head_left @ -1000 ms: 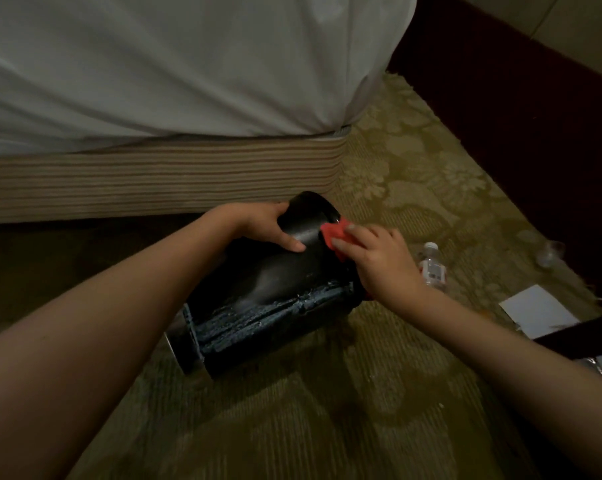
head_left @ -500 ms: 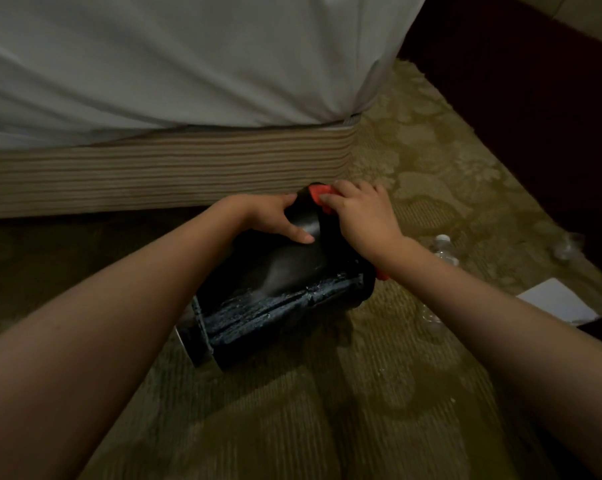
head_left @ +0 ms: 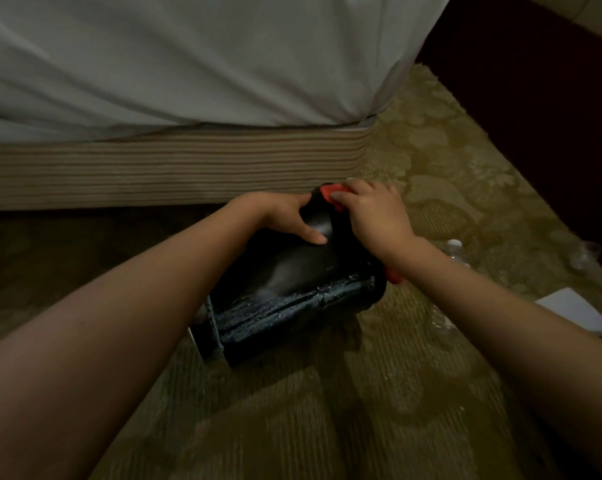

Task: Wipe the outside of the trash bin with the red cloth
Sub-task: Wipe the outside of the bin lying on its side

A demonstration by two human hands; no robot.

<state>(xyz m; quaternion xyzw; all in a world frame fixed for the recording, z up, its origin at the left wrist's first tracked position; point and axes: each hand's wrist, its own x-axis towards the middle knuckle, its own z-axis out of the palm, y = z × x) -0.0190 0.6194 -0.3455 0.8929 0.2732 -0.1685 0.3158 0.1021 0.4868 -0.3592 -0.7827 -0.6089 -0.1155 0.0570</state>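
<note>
- Left and top: one bed with a white sheet (head_left: 188, 57) hanging over a striped base (head_left: 171, 164). It closes off the whole far side, so the bin has the base right behind it.
- Underneath everything is a greenish patterned carpet (head_left: 327, 410).
- Left hand (head_left: 289, 216): wrapped over the upper side of the trash bin (head_left: 292, 282), thumb lying along the near face and fingers curled round the far side, so it has a real hold on it.
- One bin, black and shiny. It lies on its side on the carpet, just in front of the bed base, and runs diagonally from lower left up to the right.
- One red cloth (head_left: 329, 195), bunched at the bin's far upper end. A second bit of red pokes out under the right wrist.
- Right hand (head_left: 372, 213): fingers bent down over the cloth, pressing it onto that end of the bin. The hand covers most of the cloth.
- Right of the bin: one clear water bottle (head_left: 456, 249) lying on the carpet, partly hidden behind the right forearm.
- Further right: one white sheet of paper (head_left: 576, 310), and what looks like one clear plastic cup (head_left: 585, 258), too blurry to be sure.
- Far right: a dark red wall or panel (head_left: 534, 98) edges the carpet.
- Count: two hands, both busy.
</note>
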